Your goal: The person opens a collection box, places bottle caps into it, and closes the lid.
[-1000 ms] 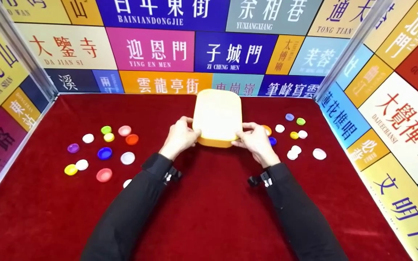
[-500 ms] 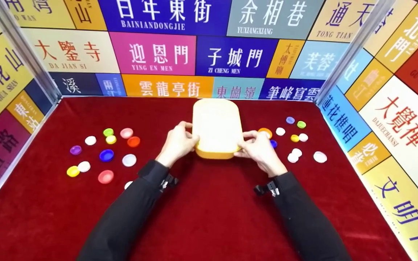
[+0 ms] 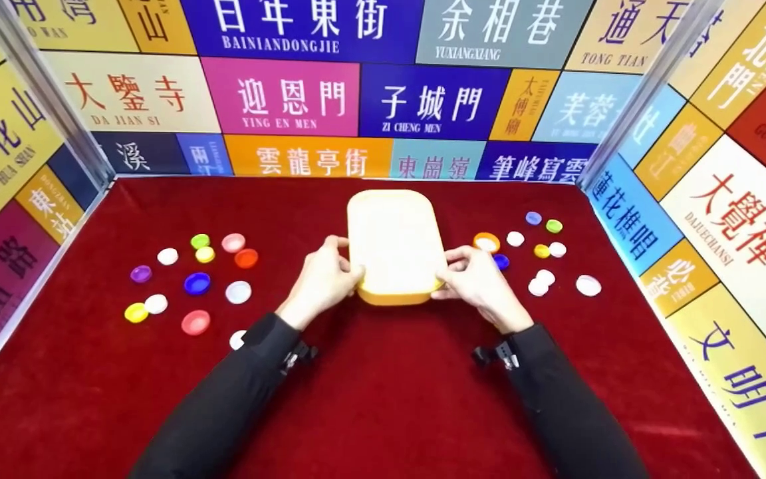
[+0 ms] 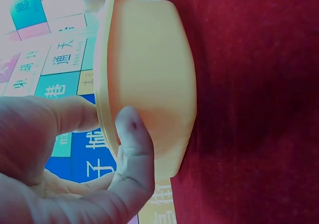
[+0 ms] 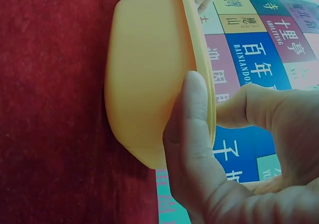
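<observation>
A yellow plastic box (image 3: 396,243) with rounded corners and a pale, overexposed top sits in the back middle of the red cloth. My left hand (image 3: 323,279) pinches its left edge near the front corner; in the left wrist view the thumb lies on the top side of the rim and a finger against the yellow wall (image 4: 154,59). On the opposite edge my right hand (image 3: 483,283) pinches the rim the same way, also seen with the box wall (image 5: 149,55) in the right wrist view. What the box holds is hidden.
Several coloured bottle caps lie left of the box, among them a blue cap (image 3: 197,283) and a coral cap (image 3: 196,322). More caps lie to the right, including an orange-rimmed one (image 3: 487,242) close to my right hand. Printed panels (image 3: 290,96) wall the back and sides.
Both hands have brought the box nearer to me across the cloth, keeping their hold on its edges. Its motion is smaller over the last half second. The caps lie as before.
</observation>
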A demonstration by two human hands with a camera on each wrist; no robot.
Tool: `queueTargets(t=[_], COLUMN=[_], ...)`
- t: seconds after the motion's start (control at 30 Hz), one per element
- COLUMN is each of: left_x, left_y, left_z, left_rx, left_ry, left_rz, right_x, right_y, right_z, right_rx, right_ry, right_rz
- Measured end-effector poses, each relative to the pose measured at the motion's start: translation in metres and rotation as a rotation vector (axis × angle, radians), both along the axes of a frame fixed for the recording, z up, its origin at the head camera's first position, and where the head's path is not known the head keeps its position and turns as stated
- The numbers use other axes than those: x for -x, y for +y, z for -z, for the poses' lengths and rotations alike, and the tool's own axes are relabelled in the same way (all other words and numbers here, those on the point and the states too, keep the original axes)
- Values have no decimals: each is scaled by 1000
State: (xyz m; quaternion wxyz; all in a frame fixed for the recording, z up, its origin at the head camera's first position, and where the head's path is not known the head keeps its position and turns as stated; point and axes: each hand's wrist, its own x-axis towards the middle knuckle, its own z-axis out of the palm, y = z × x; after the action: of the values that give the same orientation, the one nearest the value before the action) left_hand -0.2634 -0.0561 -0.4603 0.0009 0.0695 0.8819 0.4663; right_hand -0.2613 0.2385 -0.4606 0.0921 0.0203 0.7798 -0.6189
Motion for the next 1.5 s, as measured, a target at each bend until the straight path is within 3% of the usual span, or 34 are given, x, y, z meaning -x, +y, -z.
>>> queueTargets(t=[0.3, 0.53, 0.73, 0.93, 1.2, 1.5], left_x=[-22, -35, -42, -38, -27, -9], left_y=[-4, -4, -6, -12, -23, -38], left_z=[3, 3, -1, -3, -2, 3], left_rx=[34, 93, 112, 103, 93, 99], left_ry=[10, 80, 41, 23, 145, 125], left_rz=[13, 19, 34, 46, 6, -42], right_x=[-10, -15, -16, -15, -13, -11], right_y=[4, 7, 10, 15, 27, 30], right_z=[-1, -4, -5, -6, -11, -14], right_rx=[-35, -70, -72, -93, -171, -207], right_ry=[-5, 24, 7, -3, -19, -27], right_rz=[-54, -100, -163, -197, -267, -314])
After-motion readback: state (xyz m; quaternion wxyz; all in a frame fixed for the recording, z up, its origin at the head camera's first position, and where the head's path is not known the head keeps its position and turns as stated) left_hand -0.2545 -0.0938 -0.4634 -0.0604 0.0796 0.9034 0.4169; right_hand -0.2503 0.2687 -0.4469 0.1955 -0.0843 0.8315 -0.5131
